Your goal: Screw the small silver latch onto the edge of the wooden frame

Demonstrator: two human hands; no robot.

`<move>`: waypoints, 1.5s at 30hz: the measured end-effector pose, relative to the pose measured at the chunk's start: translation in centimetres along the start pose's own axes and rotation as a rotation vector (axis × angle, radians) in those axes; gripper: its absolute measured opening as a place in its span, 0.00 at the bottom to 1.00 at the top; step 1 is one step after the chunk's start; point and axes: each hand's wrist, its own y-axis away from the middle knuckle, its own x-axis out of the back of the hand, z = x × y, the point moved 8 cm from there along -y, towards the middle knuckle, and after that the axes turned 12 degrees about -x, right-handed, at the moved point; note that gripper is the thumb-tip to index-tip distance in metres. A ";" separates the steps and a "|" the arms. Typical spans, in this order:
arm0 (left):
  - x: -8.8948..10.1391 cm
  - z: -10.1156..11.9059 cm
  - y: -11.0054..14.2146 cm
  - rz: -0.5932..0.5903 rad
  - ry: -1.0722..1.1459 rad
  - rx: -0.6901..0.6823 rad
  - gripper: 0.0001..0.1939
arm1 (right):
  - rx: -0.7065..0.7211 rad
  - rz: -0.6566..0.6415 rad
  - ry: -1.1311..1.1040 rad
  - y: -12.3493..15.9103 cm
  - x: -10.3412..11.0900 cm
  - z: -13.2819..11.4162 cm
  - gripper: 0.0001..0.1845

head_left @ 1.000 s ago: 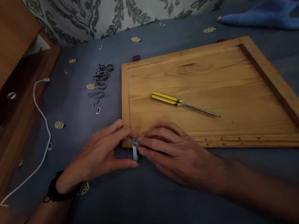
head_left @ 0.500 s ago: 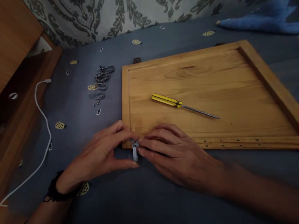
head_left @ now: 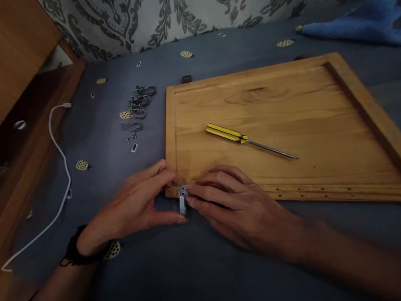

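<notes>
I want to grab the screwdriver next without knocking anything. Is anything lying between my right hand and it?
Nothing visible does. The right hand is at the metal bracket on the wooden panel's near corner, and only bare wood lies between it and the screwdriver.

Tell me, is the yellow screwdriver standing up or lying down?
Lying down. The yellow screwdriver rests flat on the wooden panel, its metal tip pointing right, and neither hand touches it.

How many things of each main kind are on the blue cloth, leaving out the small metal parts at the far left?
Wooden panel: 1
Yellow screwdriver: 1
White cable: 1
Metal bracket between both hands: 1
Total: 4
</notes>
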 end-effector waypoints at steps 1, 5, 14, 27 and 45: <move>0.0 0.0 0.0 0.003 -0.001 -0.003 0.21 | -0.002 0.000 0.002 0.0 0.0 0.0 0.12; 0.1 0.0 0.0 0.019 0.000 -0.019 0.22 | -0.001 0.001 0.010 0.1 0.2 0.1 0.11; 0.0 0.2 -0.1 0.007 0.021 -0.016 0.21 | 0.007 0.034 -0.010 0.1 0.3 0.0 0.12; -0.1 0.0 -0.1 0.006 0.022 -0.019 0.18 | 0.010 -0.009 0.043 -0.1 0.0 -0.1 0.16; -0.2 -0.2 -0.1 -0.003 0.021 -0.003 0.18 | -0.036 -0.031 0.066 0.0 -0.1 0.2 0.17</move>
